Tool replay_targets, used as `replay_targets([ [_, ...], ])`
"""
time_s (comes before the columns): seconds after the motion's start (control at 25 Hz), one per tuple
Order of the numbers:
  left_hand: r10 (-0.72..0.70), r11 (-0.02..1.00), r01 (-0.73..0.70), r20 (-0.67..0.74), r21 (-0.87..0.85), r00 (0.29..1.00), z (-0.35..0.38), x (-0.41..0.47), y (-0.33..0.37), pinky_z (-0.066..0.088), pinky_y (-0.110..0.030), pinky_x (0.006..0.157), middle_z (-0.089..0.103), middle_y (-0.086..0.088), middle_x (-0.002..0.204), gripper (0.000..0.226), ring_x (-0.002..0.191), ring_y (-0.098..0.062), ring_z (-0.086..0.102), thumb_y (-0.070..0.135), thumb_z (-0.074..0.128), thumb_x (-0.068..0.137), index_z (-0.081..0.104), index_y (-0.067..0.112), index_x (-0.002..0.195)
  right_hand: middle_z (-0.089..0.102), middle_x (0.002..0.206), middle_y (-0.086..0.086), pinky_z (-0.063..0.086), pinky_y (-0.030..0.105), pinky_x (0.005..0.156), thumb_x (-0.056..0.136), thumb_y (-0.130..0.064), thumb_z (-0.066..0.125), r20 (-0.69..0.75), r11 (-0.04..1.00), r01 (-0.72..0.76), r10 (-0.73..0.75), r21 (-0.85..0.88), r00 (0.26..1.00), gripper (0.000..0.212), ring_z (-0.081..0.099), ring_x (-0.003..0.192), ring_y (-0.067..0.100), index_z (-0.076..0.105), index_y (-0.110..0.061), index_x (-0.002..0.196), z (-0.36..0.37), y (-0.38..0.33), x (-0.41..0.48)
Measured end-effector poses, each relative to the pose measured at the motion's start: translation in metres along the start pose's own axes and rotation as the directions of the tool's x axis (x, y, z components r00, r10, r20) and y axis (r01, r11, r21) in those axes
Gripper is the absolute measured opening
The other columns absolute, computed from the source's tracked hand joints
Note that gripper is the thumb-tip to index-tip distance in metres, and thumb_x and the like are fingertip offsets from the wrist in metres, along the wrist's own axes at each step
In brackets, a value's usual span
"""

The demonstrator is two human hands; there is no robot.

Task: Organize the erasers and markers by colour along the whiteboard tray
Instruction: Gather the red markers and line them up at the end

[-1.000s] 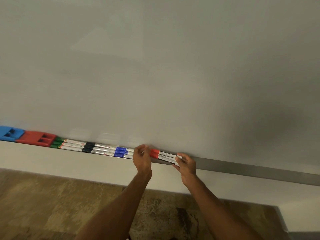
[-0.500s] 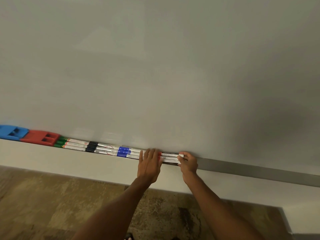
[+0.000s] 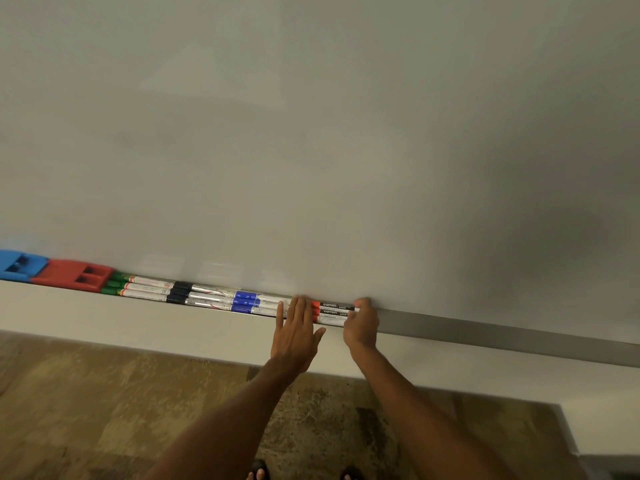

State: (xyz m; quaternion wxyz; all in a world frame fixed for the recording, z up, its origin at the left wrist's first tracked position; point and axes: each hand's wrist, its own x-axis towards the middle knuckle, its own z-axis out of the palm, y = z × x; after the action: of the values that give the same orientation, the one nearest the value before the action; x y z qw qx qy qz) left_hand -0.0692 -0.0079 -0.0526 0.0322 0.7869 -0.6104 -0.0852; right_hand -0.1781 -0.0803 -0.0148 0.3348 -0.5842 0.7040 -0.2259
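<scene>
Red markers (image 3: 332, 311), three, pinched by right grip (image 3: 362, 323); left grip (image 3: 294, 332) rests flat, fingers straight

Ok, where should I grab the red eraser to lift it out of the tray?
Probably from above and the front. The red eraser lies flat with the blue eraser at one end, the green markers at the other and the board behind, so its ends are hemmed in. Hook fingertips into the two top slots with the thumb on the front edge.

2 erasers (image 3: 69, 276) | 12 markers (image 3: 149, 289): 3 green, 3 black, 3 blue, 3 red
</scene>
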Motion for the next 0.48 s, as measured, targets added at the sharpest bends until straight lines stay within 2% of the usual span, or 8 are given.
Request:
replay_targets([
  [0.16, 0.019, 1.000, -0.019, -0.013, -0.022, 1.000, -0.004, 0.002, -0.004, -0.008, -0.046, 0.118, 0.018, -0.009, 0.160, 0.068, 0.149, -0.023, 0.009, 0.051, 0.030, 0.099, 0.015, 0.010, 0.152, 0.060, 0.111, 0.023, 0.050, 0.041, 0.089, 0.093, 0.000, 0.046, 0.030, 0.996, 0.050, -0.048, -0.077, 0.998, 0.016, 0.057, 0.107, 0.035, 0.055, 0.000, 0.107, -0.001, 0.000, -0.003],
  [0.36, 0.059, 0.990, -0.068, -0.083, -0.119, 0.995, -0.011, 0.004, -0.005, 0.005, -0.043, 0.120, 0.035, -0.002, 0.150, 0.056, 0.143, -0.021, 0.025, 0.027, 0.050, 0.094, 0.026, 0.022, 0.145, 0.058, 0.119, 0.019, 0.047, 0.040, 0.091, 0.091, -0.004, 0.054, 0.093, 0.969, 0.105, -0.086, -0.224, 0.992, 0.021, 0.049, 0.115, 0.034, 0.054, -0.003, 0.112, -0.003, 0.000, -0.004],
  [0.48, 0.067, 0.992, -0.076, -0.086, -0.097, 0.994, -0.010, 0.003, -0.006, 0.008, -0.045, 0.120, 0.034, -0.005, 0.149, 0.055, 0.142, -0.023, 0.025, 0.026, 0.051, 0.093, 0.030, 0.019, 0.144, 0.060, 0.118, 0.016, 0.049, 0.039, 0.088, 0.090, -0.007, 0.058, 0.135, 0.950, 0.136, -0.101, -0.281, 0.986, 0.024, 0.048, 0.115, 0.031, 0.053, -0.007, 0.114, -0.002, 0.000, -0.006],
])
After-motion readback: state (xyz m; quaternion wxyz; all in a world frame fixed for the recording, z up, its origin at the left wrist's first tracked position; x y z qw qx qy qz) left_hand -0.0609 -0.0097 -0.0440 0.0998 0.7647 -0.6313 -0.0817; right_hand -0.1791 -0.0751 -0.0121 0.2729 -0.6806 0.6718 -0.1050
